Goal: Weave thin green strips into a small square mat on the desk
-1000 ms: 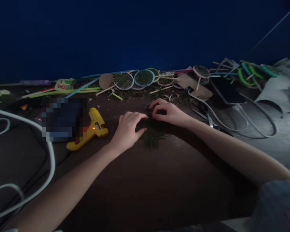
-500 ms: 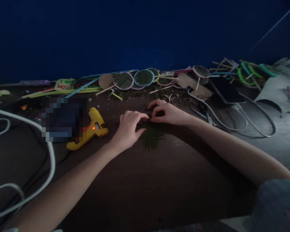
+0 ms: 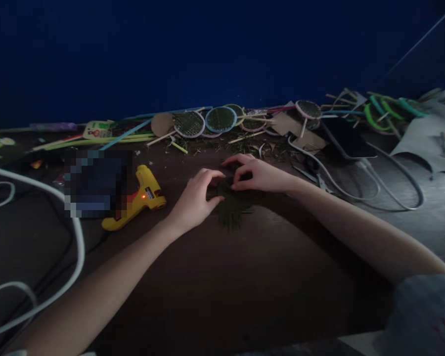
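A small dark green piece of woven leaf strips (image 3: 232,210) lies flat on the dark tabletop, its frayed ends spread toward me. My left hand (image 3: 198,198) is at its left edge, thumb and fingers apart around the upper left corner. At the far edge, my right hand (image 3: 257,174) has thumb and a fingertip close together on the leaf strips, with another finger stretched forward. Exactly which strip those fingertips pinch is too dark to make out.
A yellow glue gun (image 3: 144,198) with a lit red light lies left, near a blurred-out dark object (image 3: 98,183). Round woven fans (image 3: 220,119) and leaf scraps line the back. Scissors (image 3: 315,173), a phone (image 3: 348,137) and its white cable (image 3: 396,170) are at right.
My left index finger has lifted away from the thumb, opening the gap at the woven piece's corner. My right fingers have shifted slightly. The other things stay put.
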The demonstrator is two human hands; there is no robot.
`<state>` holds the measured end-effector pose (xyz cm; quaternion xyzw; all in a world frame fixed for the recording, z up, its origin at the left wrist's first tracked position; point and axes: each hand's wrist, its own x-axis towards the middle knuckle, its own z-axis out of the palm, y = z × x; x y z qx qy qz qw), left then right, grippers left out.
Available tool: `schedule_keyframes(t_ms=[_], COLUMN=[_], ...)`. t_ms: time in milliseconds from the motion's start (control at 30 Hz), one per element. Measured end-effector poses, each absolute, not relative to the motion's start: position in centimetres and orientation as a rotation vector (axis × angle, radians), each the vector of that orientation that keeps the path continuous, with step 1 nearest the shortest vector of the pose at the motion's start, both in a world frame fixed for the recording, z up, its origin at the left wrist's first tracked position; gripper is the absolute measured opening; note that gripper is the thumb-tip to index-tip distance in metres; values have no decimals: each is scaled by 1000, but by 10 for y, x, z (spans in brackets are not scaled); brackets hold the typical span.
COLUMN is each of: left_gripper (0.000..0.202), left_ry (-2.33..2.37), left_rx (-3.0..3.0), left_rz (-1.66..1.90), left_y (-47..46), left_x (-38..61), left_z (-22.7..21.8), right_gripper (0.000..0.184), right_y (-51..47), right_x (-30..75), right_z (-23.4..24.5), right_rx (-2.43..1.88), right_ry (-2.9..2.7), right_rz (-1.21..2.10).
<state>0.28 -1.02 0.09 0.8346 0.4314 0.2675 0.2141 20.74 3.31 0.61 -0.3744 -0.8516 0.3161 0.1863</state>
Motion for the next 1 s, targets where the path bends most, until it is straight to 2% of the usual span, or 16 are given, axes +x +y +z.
schedule_keyframes(t_ms=[1000], left_gripper=[36], left_ry=[1198], left_rx=[2352], left_rz=[746], left_y=[-10], left_x=[2], left_z=[-1], right_gripper=[19], right_y=[32], right_x=[202], right_z=[7], right_rx=[-1135], right_ry=[-2372], right_rz=[884])
